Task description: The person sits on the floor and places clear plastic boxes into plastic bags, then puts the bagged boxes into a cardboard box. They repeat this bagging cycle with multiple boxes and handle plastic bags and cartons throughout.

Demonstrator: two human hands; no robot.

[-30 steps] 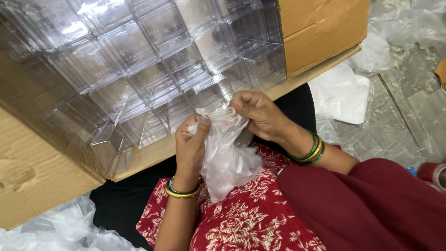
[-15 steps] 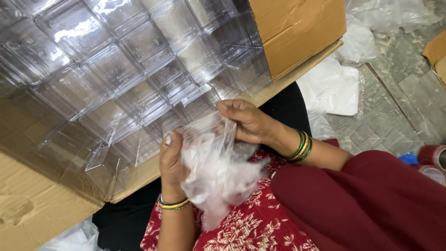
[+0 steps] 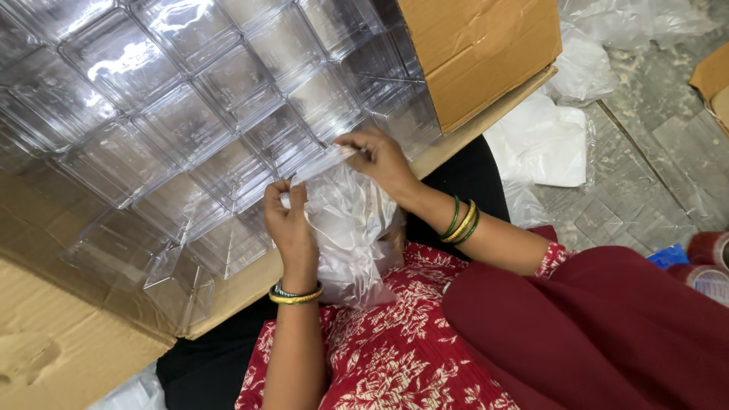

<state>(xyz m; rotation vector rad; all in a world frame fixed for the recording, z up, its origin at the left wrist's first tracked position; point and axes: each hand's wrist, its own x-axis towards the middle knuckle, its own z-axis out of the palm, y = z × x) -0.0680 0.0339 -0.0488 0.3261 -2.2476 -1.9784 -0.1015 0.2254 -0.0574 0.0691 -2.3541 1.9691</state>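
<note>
Here both hands, left hand [image 3: 287, 220] and right hand [image 3: 380, 156], grip the clear bag [image 3: 345, 228] hanging mouth-up.

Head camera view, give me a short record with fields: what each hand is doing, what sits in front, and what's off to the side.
left hand: pinches one edge of the clear plastic bag
right hand: pinches the bag's upper edge
bag: crumpled, stretched between both hands above the lap
in front: cardboard box on its side, packed with clear plastic containers
to the side: loose plastic bags on the floor; tape rolls at the frame edge
</note>
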